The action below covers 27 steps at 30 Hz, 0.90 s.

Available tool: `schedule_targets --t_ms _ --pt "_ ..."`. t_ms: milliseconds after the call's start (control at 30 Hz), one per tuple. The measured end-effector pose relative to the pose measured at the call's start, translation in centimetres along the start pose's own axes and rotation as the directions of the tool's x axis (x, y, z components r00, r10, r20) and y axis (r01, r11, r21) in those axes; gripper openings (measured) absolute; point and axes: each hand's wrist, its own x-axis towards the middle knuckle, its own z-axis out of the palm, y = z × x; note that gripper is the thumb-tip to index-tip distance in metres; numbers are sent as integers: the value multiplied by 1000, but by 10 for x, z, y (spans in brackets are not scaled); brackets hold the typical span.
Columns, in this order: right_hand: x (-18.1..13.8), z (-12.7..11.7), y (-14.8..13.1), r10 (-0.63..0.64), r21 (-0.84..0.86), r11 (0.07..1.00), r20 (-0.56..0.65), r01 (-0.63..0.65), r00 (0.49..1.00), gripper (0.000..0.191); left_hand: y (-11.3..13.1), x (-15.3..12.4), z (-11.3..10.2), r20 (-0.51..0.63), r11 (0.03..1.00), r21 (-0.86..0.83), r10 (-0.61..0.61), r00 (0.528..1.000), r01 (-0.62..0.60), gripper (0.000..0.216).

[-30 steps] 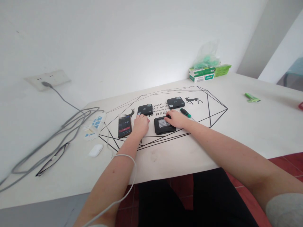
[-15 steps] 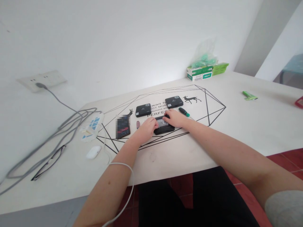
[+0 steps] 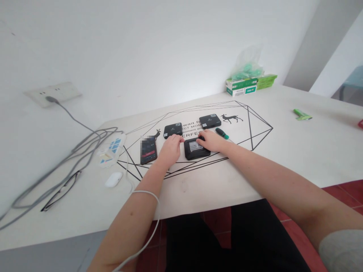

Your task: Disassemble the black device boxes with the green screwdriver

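Observation:
A flat black device like a small set-top box [image 3: 193,154] lies on the table with its pale label facing up. My right hand [image 3: 211,141] grips its upper right edge, thumb over the label side. Just left of the box, my left hand [image 3: 169,152] is held with its fingers bent together near the box's upper left corner; what the fingertips hold, if anything, is hidden. Two more flat black boxes, one at left [image 3: 172,130] and one at right [image 3: 210,121], lie behind. A screwdriver with a black and green handle [image 3: 221,133] rests beside my right hand.
A phone [image 3: 148,150] lies left of my left hand. Farther left are a clear parts case [image 3: 112,151], a white earbud case [image 3: 114,179], glasses [image 3: 61,192] and grey cable [image 3: 70,166]. Green boxes [image 3: 244,84] stand at the wall. A white cord [image 3: 158,211] crosses my left forearm.
My left hand has moved left and slightly up, off the box's left side, and now covers the small reddish item that lay there. My right hand stays on the box.

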Motion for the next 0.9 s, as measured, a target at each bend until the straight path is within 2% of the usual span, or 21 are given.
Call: schedule_targets --t_ms 100,200,300,633,900 --pt "1 0 1 4 14 1000 5 -4 1000 39 -13 2 8 -28 941 247 -230 973 229 29" --pt "0 0 1 1 24 1000 3 -1 1000 41 -22 2 12 38 892 356 -310 950 277 30" --pt "-1 0 1 -7 26 1000 1 7 1000 39 -24 2 12 72 886 374 -323 944 274 33" --pt "-1 0 1 -18 21 1000 -5 18 1000 36 -30 10 16 30 911 314 -292 956 268 27" --pt "-1 0 0 -17 19 1000 1 17 1000 37 -33 13 18 84 908 382 -218 972 171 31"
